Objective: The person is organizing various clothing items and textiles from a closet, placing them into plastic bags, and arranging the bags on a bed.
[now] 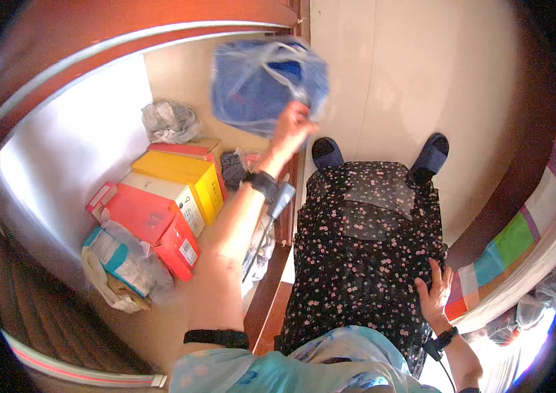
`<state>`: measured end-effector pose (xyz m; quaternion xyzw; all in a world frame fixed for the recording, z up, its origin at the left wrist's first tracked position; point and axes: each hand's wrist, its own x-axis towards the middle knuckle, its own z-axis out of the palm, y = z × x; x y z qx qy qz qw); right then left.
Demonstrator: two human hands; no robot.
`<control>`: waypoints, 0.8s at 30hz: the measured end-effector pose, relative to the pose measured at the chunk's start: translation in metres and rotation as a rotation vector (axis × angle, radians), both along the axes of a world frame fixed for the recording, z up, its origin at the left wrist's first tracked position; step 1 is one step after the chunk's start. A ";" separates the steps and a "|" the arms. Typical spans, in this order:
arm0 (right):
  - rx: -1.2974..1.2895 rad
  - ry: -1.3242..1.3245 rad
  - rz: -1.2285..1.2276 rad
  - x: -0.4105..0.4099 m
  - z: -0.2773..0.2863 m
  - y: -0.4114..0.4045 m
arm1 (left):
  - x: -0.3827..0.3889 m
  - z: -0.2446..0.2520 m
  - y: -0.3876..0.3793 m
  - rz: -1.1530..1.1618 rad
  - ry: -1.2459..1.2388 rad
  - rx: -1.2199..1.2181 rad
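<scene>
My left hand (295,123) reaches forward, its fingers closed on the gathered top of a clear plastic bag (253,83). Something blue shows through the bag, perhaps fabric; motion blur hides the details. The bag hangs over the front of an open wooden cabinet. My right hand (436,290) rests on my lap with its fingers spread, on black floral cloth (361,265). Nothing is held in it.
On the cabinet floor at left stand a red box (150,216), a white box (175,196) and a yellow box (180,172). A crumpled plastic bag (170,123) lies behind them, and a teal-and-white package (121,260) nearer me. Colourful layered fabric (499,255) is at right.
</scene>
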<state>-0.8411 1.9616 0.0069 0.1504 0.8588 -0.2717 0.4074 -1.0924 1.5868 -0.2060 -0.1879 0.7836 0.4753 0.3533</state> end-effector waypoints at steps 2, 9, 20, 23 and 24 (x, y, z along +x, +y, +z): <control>0.019 -0.065 -0.027 -0.001 0.003 -0.001 | 0.017 0.024 0.027 -0.041 -0.134 0.134; 0.030 0.038 0.041 0.011 -0.005 0.001 | 0.036 0.115 0.050 -0.114 -0.148 0.242; -0.203 0.004 -0.520 -0.027 -0.008 0.010 | 0.006 0.303 0.123 -0.079 -0.280 0.549; -0.673 -0.158 -1.122 -0.050 0.030 -0.003 | 0.027 0.336 0.163 -0.140 -0.468 0.772; -0.719 -0.292 -1.252 -0.060 0.048 -0.006 | 0.030 0.350 0.179 -0.202 -0.487 0.768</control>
